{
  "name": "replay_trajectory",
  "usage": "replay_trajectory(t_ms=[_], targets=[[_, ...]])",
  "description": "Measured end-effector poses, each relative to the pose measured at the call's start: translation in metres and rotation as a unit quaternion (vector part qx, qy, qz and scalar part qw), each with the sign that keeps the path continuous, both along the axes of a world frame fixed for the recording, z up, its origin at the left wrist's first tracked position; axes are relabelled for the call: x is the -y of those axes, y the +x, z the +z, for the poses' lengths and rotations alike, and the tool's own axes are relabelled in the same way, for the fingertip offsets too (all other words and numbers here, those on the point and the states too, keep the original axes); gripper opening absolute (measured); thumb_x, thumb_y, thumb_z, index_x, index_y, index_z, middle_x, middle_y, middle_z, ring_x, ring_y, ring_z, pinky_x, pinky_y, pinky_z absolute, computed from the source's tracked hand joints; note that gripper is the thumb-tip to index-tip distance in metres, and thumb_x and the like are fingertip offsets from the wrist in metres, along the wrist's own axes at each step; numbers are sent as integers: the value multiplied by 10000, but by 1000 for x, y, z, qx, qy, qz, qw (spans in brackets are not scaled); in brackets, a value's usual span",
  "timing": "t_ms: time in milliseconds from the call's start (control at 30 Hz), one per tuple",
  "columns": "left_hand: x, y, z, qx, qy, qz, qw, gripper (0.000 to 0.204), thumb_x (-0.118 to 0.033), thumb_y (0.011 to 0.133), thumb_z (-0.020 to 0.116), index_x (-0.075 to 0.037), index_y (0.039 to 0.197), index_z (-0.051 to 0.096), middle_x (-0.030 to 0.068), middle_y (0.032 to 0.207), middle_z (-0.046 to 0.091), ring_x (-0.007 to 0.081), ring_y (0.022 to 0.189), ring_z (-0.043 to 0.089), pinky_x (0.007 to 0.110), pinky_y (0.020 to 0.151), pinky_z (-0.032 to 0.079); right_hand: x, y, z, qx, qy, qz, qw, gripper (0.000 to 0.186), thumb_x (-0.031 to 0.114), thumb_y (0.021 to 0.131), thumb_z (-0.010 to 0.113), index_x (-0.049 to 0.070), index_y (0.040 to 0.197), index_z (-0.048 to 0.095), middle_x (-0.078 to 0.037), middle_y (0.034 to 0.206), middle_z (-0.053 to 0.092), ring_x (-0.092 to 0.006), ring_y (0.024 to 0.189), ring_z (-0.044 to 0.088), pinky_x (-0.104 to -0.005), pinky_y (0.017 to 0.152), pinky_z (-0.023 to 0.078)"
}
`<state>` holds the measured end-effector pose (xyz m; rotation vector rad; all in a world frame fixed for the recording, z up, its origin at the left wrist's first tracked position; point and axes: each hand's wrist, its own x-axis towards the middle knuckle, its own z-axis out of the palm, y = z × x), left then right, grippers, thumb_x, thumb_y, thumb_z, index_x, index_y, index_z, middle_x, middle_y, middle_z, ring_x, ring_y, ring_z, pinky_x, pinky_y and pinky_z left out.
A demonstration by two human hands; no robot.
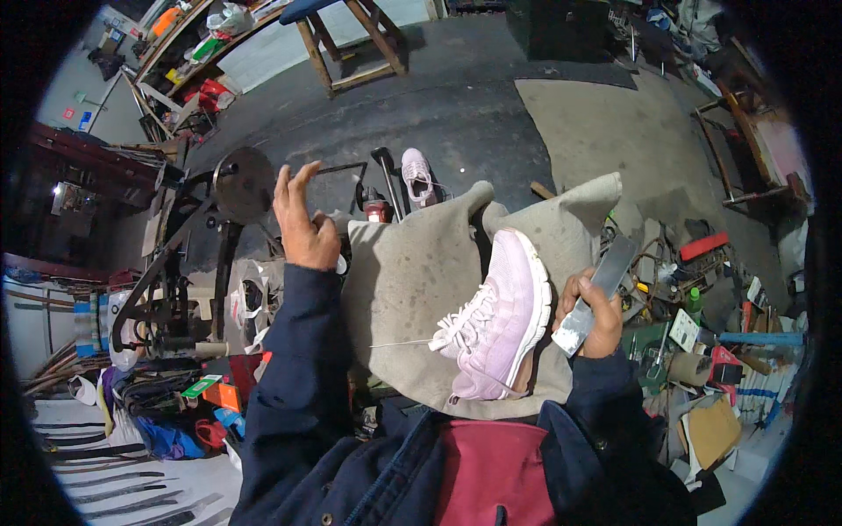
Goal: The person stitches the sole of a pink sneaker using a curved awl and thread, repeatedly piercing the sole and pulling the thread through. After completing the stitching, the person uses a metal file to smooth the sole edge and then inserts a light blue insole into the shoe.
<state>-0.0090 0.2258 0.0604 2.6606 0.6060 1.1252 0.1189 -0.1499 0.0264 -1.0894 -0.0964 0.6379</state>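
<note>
A pale pink sneaker [495,320] with white laces and a white sole lies on its side across the grey-beige cloth [399,280] on my lap. A thin white strand runs left from its laces. My right hand [596,320], just right of the sole, grips a flat metal blade [610,267] that points up and away. My left hand [305,219] is raised left of the cloth, fingers spread and nothing in them. Neither hand touches the sneaker. On the floor ahead stands a second pink sneaker [418,175].
At my left stands a dark metal machine with a round wheel [244,184]. Tools and scraps crowd the floor at right, near a red-handled object [704,245]. A wooden stool [351,44] is farther off. Bags and cloth items [167,430] lie at lower left.
</note>
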Motion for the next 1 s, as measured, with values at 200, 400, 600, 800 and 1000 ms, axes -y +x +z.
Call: replay_trajectory(t_ms=[200, 400, 600, 800, 1000], targets=[[58, -58, -7, -78, -120, -139, 980, 302, -144, 856, 687, -38, 1137, 711, 218, 1311, 633, 437, 1339, 529, 507, 1134, 394, 0, 1, -1, -47, 14, -15, 999, 292, 135, 896, 595, -31, 1131, 548, -96, 718, 534, -226, 582, 572, -369, 512, 516], [125, -88, 3, -200, -162, -261, 930, 590, -454, 784, 816, -74, 1220, 697, 191, 1345, 620, 452, 1393, 474, 566, 1149, 361, 3, 6, 1, -49, 28, 16, 998, 284, 151, 961, 614, -61, 1144, 570, -74, 700, 548, -210, 574, 599, -372, 526, 519], [144, -63, -8, -198, -97, -242, 945, 543, -212, 696, 721, -107, 1228, 688, 146, 1254, 657, 390, 1338, 540, 619, 1177, 306, 11, -2, 20, -27, 5, 80, 996, 296, 181, 994, 628, -73, 1138, 580, -74, 697, 552, -201, 572, 605, -358, 525, 515], [135, -33, 10, -82, -60, -272, 957, 343, -158, 651, 719, -96, 988, 723, 78, 868, 679, 277, 927, 689, 608, 1088, 417, 13, -11, 49, 55, -81, 140, 985, 365, 231, 978, 670, -63, 1170, 569, -69, 715, 551, -189, 572, 598, -330, 530, 497], [116, 10, 37, -89, 6, -233, 968, 252, -180, 712, 789, -89, 919, 677, 86, 805, 643, 314, 859, 661, 568, 1004, 453, -17, -10, 72, 169, -158, 197, 953, 328, 189, 918, 760, 8, 1168, 649, -13, 704, 610, -129, 617, 615, -303, 602, 492]])
